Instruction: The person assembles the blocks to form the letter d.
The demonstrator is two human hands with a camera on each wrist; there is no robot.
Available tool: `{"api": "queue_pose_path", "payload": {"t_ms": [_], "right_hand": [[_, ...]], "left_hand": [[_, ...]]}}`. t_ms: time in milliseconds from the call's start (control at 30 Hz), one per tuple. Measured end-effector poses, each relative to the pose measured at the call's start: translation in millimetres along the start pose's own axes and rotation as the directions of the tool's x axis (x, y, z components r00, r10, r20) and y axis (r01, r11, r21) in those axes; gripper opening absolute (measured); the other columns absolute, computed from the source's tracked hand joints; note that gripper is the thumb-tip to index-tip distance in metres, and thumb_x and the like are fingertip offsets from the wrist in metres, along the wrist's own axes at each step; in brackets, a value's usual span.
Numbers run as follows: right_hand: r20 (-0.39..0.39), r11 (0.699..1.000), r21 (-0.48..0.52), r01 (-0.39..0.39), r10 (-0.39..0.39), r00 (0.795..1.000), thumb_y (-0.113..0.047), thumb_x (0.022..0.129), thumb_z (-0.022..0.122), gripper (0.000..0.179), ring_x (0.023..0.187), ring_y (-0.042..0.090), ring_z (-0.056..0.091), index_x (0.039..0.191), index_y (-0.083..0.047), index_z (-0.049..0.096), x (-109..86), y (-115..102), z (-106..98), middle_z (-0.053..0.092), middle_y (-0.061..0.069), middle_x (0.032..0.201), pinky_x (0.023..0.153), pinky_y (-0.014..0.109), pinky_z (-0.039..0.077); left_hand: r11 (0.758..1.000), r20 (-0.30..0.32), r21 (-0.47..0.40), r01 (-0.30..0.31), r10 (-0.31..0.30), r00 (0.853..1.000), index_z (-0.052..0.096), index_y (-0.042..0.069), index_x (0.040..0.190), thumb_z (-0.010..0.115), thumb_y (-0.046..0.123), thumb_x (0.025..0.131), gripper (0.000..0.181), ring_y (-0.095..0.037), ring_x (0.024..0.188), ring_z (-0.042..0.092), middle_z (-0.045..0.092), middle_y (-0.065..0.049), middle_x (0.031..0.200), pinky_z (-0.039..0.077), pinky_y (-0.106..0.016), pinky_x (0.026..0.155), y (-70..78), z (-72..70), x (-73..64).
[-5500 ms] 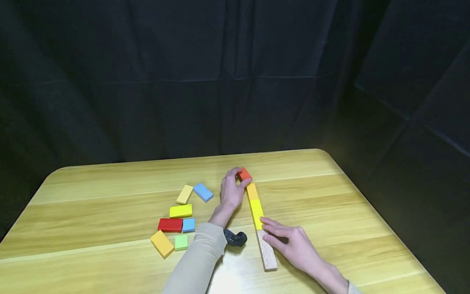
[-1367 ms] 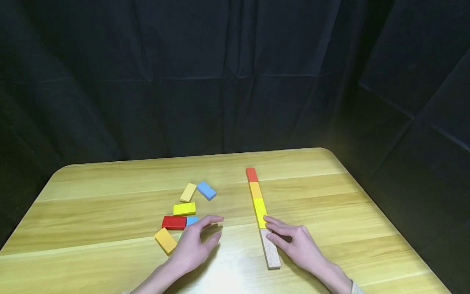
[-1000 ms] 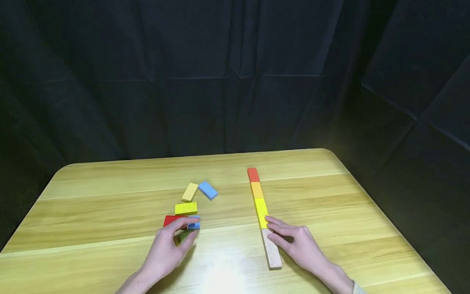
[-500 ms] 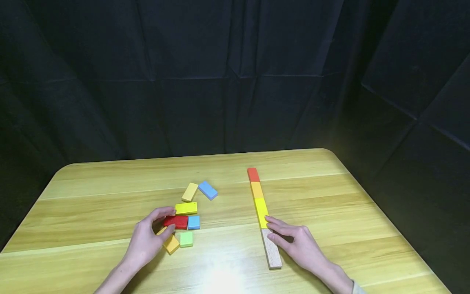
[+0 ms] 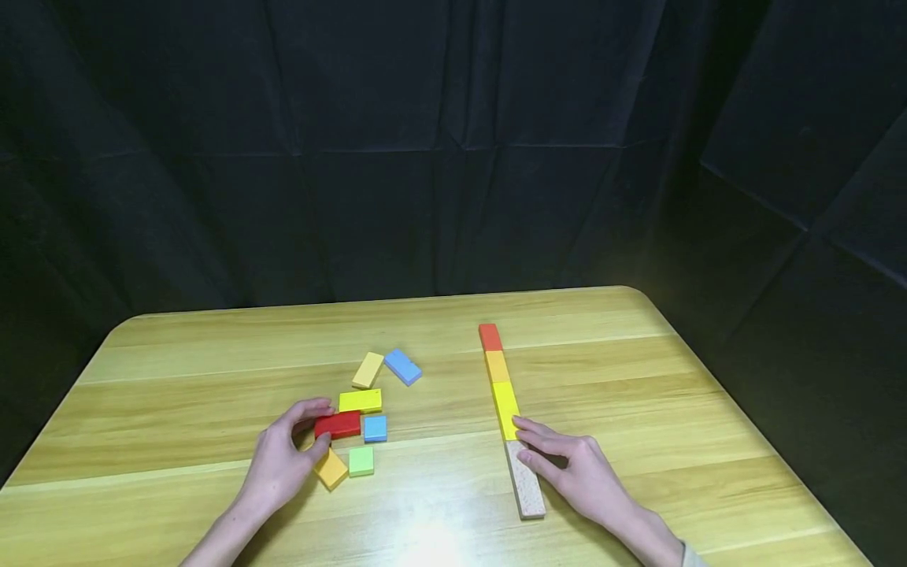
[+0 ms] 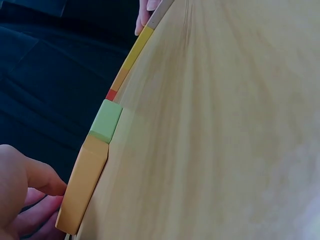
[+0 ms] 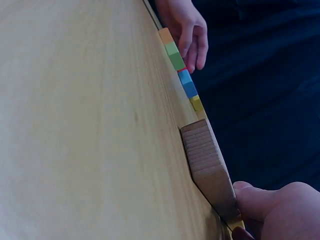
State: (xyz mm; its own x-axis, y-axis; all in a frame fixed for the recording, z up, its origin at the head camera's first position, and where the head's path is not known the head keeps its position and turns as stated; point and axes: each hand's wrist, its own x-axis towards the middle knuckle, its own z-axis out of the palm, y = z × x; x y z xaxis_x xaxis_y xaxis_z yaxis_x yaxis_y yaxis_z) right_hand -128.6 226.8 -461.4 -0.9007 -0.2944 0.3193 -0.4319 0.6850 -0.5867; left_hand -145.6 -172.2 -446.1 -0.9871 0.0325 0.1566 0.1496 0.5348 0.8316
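My left hand (image 5: 276, 457) is at the left cluster, its thumb and fingertips pinching the left end of a red wooden block (image 5: 338, 425). An orange block (image 5: 331, 470) lies just under the thumb; in the left wrist view this orange block (image 6: 82, 182) stands in front of the fingers and hides the red one. My right hand (image 5: 584, 480) rests along the right side of a straight row, fingertips on the near end of a long yellow block (image 5: 505, 411) and thumb at a speckled whitish block (image 5: 525, 482). Farther along the row lie an orange block (image 5: 497, 366) and a red-orange block (image 5: 490, 337).
Around the red block lie a small light blue block (image 5: 375, 428), a green block (image 5: 361, 461), a yellow block (image 5: 360, 401), a pale yellow block (image 5: 368, 369) and a blue block (image 5: 403, 367). All sit on the wooden table (image 5: 638, 378), with a dark curtain (image 5: 453, 157) behind.
My left hand has left the row's far end, where the red-orange block now lies straight, and gone to the left cluster. The red block has turned slightly, away from the light blue one. My right hand stays.
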Motion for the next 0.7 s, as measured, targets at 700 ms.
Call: {"api": "queue_pose_path", "payload": {"t_ms": [700], "right_hand": [[0.008, 1.000, 0.011, -0.017, 0.017, 1.000, -0.031, 0.093, 0.071, 0.032, 0.122, 0.016, 0.061, 0.120, -0.013, 0.074, -0.9, 0.6, 0.3, 0.065, -0.011, 0.132, 0.101, 0.038, 0.050]], "left_hand": [[0.996, -0.009, 0.022, 0.083, -0.083, 0.997, 0.062, 0.005, 0.124, 0.068, -0.006, 0.080, 0.046, -0.029, 0.116, 0.064, 0.068, -0.010, 0.123, 0.048, -0.047, 0.105, 2.5, 1.4, -0.2]]}}
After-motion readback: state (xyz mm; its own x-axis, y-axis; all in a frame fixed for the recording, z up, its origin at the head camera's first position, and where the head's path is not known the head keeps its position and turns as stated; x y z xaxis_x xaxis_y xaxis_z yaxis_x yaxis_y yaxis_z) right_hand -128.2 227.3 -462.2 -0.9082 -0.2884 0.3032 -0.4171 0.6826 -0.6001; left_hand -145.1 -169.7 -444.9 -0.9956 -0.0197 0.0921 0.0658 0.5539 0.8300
